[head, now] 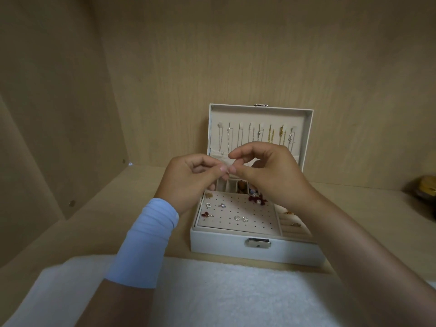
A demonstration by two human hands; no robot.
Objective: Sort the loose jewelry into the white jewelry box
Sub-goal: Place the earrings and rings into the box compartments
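Pinching above the open box (pixel 219 246).
Meeting fingertip to fingertip with left hand (pixel 188 182) and right hand (pixel 266 178), curled, maybe gripping a piece too small to see.

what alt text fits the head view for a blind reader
The left hand and right hand meet fingertip to fingertip above an open white jewelry box on a wooden shelf; anything pinched is too small to see. Its lid holds necklaces, and earrings sit on a holed panel.

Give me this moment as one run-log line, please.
white jewelry box: open | left hand, right hand: fingertips meeting above box | held item: cannot tell
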